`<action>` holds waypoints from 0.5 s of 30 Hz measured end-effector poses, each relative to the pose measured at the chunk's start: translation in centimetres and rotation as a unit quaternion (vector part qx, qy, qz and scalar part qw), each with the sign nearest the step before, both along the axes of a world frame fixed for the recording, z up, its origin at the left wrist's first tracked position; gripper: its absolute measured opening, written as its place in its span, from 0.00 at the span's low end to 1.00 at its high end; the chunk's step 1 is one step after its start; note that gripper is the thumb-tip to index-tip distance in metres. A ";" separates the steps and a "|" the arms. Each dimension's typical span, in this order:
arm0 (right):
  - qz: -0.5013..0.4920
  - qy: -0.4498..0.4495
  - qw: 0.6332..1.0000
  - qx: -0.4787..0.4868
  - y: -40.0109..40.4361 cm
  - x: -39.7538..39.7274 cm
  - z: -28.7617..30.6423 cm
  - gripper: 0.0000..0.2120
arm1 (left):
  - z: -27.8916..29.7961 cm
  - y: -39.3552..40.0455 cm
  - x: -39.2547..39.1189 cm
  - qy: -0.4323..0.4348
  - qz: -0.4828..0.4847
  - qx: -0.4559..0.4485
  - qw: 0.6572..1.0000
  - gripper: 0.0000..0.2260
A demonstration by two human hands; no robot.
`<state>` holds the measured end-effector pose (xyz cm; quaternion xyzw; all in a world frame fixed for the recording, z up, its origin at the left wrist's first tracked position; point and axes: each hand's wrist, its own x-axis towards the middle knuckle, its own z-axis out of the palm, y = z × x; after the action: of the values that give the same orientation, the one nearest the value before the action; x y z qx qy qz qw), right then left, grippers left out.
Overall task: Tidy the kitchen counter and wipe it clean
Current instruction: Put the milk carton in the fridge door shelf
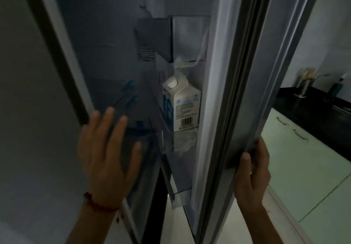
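A refrigerator door (245, 72) stands partly open, its grey gasket edge running from 12 o'clock down to 6 o'clock through the middle of the view. The right hand (252, 177), at 4 o'clock, grasps that door's outer edge: the thumb lies on the inner face and the fingers wrap round behind the edge, out of sight. The left hand (108, 152), at 8 o'clock, is released, fingers spread and straight, holding nothing; it hangs in front of the dark fridge interior (106, 53), and whether it touches the cabinet frame cannot be told. A red string bracelet (98, 204) circles the left wrist.

Near the centre, a white and blue milk carton (182, 105) stands upright in a clear door shelf (184, 141), its white screw cap at the top, a barcode low on its side. Above it sits another clear door bin (190, 36).

At 3 o'clock the black kitchen counter (311, 108) shows beyond the door, carrying a metal utensil holder (303, 88) and a small blue item that is too blurred to name. Pale green cabinet fronts (296, 158) lie below the counter.
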<state>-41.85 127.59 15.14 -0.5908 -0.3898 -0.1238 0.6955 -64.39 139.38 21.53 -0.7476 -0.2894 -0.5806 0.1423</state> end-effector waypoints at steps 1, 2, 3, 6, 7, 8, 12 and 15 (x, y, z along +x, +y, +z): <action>0.004 -0.003 1.000 -0.005 0.3 -1.5 0.1 0.22 | 0.1 0.2 -1.5 -0.033 0.013 0.005 0.999 0.20; 0.011 -0.004 1.000 -0.008 0.7 -3.0 0.2 0.20 | 0.1 0.7 -2.7 -0.057 0.025 0.008 0.998 0.20; 0.022 -0.004 1.000 -0.009 1.1 -4.3 0.3 0.20 | 0.1 1.3 -3.7 -0.071 0.036 0.009 0.997 0.21; 0.053 -0.011 0.998 -0.022 2.3 -7.6 0.2 0.28 | -0.5 3.5 -6.0 -0.073 0.036 -0.026 0.996 0.23; 0.064 -0.011 0.998 -0.027 2.8 -8.4 0.2 0.32 | -0.7 4.1 -6.5 -0.063 0.034 -0.042 0.997 0.23; 0.075 -0.010 0.997 -0.030 3.2 -9.2 0.3 0.33 | -0.9 4.6 -6.9 -0.049 0.034 -0.051 0.997 0.23; 0.132 -0.031 0.990 -0.034 5.1 -12.0 0.2 0.22 | -1.3 5.4 -7.4 -0.018 0.031 -0.045 0.998 0.23; 0.160 -0.074 0.982 -0.069 6.7 -15.1 0.2 0.24 | -1.4 5.5 -7.5 -0.017 0.027 -0.047 0.998 0.23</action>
<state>-56.96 134.32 15.35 -0.5564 -0.5377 -0.0272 0.6329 -71.87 144.89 20.18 -0.7354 -0.3385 -0.5750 0.1180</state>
